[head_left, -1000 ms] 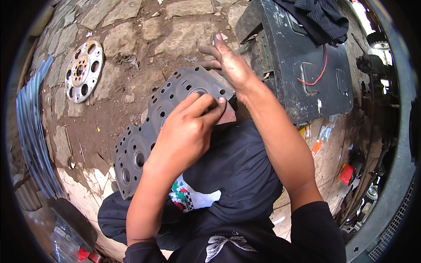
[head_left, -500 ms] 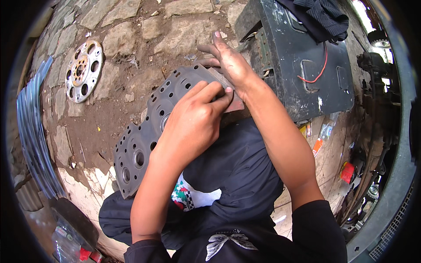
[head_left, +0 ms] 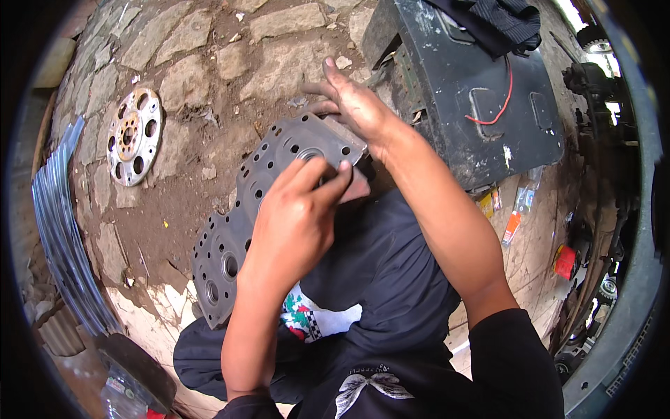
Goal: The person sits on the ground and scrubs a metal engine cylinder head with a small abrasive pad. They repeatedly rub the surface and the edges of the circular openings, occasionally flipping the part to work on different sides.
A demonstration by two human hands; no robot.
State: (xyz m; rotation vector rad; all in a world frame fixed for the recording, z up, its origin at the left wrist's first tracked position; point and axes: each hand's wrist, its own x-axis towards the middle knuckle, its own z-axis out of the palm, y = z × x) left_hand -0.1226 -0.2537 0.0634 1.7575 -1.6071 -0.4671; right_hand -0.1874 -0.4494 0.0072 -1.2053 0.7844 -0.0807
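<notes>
A dark grey engine cylinder head (head_left: 241, 188), pierced with several round holes and ports, lies slanted across my lap. On its upper face, near the far right end, my left hand (head_left: 296, 206) presses down with bent fingers. A reddish flat piece that looks like sandpaper (head_left: 357, 188) sticks out from under its fingers, past the head's near edge. Most of that piece is hidden by the hand. My right hand (head_left: 359, 112) is open, its fingers spread and smudged dark, the palm side resting at the far right end of the cylinder head.
A round metal plate with holes (head_left: 135, 137) lies on the stone and dirt ground at left. Clear plastic strips (head_left: 63, 230) run along the far left. A dark metal box (head_left: 481, 105) with cloth (head_left: 499, 24) on it stands at right. Small packets (head_left: 513, 227) and a red container (head_left: 564, 260) lie nearby.
My left hand has slid toward me and slightly left over the cylinder head, with the reddish piece shifting to the near edge. My right hand stays at the end. The whole view has shifted slightly.
</notes>
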